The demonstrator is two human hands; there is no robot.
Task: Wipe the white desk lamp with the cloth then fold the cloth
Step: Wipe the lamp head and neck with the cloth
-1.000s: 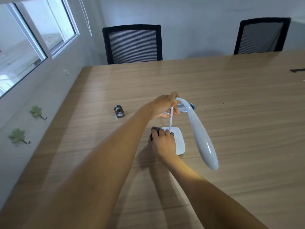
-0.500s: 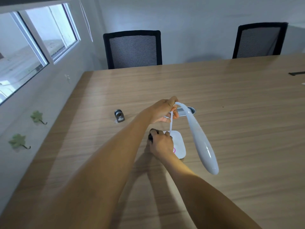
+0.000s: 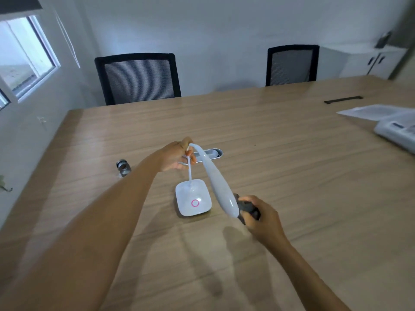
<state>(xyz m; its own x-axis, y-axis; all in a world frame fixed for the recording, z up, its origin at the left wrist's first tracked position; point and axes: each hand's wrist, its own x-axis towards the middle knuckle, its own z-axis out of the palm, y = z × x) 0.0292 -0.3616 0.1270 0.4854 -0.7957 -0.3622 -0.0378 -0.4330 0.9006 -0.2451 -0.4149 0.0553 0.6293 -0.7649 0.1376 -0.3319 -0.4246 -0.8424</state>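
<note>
The white desk lamp (image 3: pixel 219 185) stands in the middle of the wooden table (image 3: pixel 292 176), its square base showing a pink ring. My left hand (image 3: pixel 175 157) grips the thin neck near the top of the bend. The long lamp head slopes down to the right. My right hand (image 3: pixel 260 217) is closed on a bunched dark cloth (image 3: pixel 247 208), which presses against the lower end of the lamp head.
A small metal cylinder (image 3: pixel 123 168) sits left of the lamp and a silver cable port (image 3: pixel 211 153) lies behind it. White papers and a packet (image 3: pixel 395 126) lie at the table's right edge. Two black mesh chairs (image 3: pixel 138 77) stand at the far side.
My right hand has moved with the cloth from the left side of the lamp base to the tip of the lamp head on the right. The view has shifted right, uncovering the base.
</note>
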